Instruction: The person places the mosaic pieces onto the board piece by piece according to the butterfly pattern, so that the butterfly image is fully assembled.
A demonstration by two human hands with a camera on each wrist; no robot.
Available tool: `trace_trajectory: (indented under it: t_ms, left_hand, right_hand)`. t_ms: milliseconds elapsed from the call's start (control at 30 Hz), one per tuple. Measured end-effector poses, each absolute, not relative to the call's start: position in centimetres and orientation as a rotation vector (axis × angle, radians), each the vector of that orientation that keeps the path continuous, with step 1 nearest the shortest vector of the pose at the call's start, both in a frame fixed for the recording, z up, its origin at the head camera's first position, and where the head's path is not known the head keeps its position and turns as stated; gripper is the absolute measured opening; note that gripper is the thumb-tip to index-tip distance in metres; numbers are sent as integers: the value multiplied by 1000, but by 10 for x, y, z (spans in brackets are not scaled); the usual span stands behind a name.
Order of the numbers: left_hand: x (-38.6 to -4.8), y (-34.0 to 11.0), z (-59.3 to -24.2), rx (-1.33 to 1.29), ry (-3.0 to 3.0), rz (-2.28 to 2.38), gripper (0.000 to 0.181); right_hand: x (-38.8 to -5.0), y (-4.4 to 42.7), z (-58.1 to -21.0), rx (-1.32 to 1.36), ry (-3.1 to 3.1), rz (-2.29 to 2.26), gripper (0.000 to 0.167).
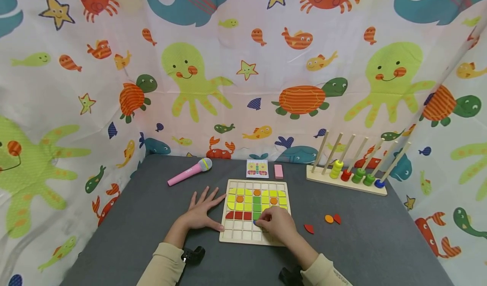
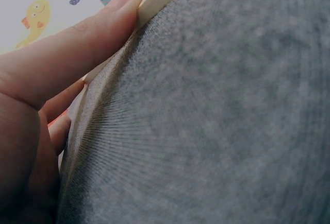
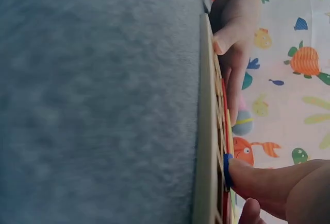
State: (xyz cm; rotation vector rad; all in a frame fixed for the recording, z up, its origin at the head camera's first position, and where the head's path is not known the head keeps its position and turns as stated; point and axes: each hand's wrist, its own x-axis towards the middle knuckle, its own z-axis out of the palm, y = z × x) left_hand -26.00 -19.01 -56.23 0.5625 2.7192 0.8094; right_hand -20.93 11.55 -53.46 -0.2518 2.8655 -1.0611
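A wooden grid board [image 1: 221,238] lies on the dark tabletop, its upper rows filled with yellow squares [image 1: 231,192], orange discs [image 1: 257,192], green squares [image 1: 257,200] and a row of red pieces [image 1: 238,215]. My left hand [image 1: 199,215] is spread beside the board, its thumb [image 2: 116,18] touching the left edge. Over the board's lower right part, my right hand [image 1: 279,224] pinches a small blue piece [image 3: 227,171] just below the green column. The right hand covers some cells, and most of the blue piece is hidden in the head view.
Right of the board lie red pieces [image 1: 309,228] and an orange disc [image 1: 329,219]. Behind it are a picture card [image 1: 257,169] and a pink block [image 1: 279,172]. A toy microphone [image 1: 190,172] lies back left; a peg stand [image 1: 346,183] with colored rings stands back right.
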Motion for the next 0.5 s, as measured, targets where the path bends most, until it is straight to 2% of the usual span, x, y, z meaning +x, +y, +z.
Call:
trace_trajectory:
  t_ms: [500]
  left_hand:
    - [-260, -189, -561, 558, 2721, 814, 115]
  right_hand:
    - [-232, 115, -519, -234, 2682, -1020, 29]
